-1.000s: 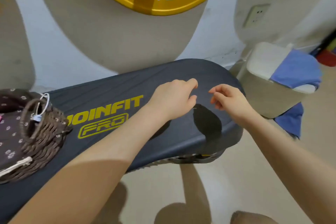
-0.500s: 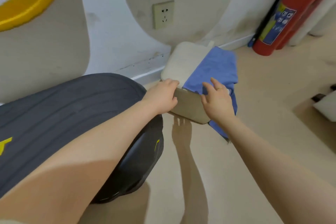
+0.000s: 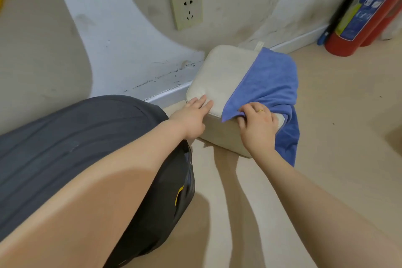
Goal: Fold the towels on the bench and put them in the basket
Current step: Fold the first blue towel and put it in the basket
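Head view: half a second ago our right hand lay flat on the blue towel; it now pinches the towel's front edge at the front edge of the cream stool. Our left hand rests flat, fingers straight, on the stool's front-left corner (holding nothing). Lifting the towel for folding comes next, we judge.

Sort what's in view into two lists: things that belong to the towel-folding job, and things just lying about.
Part of the job:
blue towel, gripped by the right hand
left hand, resting on the cream stool
dark bench

Just lying about:
fire extinguisher
wall socket
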Demonstrator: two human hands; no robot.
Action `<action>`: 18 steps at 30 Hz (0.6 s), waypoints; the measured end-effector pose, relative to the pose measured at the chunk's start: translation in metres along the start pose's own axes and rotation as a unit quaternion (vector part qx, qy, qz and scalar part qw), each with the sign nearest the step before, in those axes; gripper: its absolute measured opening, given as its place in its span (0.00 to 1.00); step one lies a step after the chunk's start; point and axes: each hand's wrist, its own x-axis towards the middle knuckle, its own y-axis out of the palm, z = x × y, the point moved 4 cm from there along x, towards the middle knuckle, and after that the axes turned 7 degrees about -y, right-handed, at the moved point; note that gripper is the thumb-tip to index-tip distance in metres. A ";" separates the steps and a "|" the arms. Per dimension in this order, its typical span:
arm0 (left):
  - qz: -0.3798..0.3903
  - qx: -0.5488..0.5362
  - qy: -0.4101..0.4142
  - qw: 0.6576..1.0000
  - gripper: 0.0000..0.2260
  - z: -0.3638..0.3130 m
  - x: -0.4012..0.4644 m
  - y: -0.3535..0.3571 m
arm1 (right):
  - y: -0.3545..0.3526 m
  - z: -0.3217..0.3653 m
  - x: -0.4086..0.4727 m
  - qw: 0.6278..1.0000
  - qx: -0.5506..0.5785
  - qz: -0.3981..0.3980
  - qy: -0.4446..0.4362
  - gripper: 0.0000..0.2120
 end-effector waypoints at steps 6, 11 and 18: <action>-0.075 -0.269 0.062 0.958 0.33 0.006 -0.056 -0.025 | -0.031 0.051 -0.010 0.970 0.237 0.014 0.057 0.07; -0.173 -0.393 0.144 0.892 0.13 0.032 -0.140 -0.045 | -0.051 0.132 -0.035 0.935 0.332 0.108 -0.065 0.06; -0.215 -0.599 0.119 0.762 0.04 0.090 -0.237 -0.075 | -0.073 0.246 -0.050 0.875 0.442 0.146 -0.133 0.13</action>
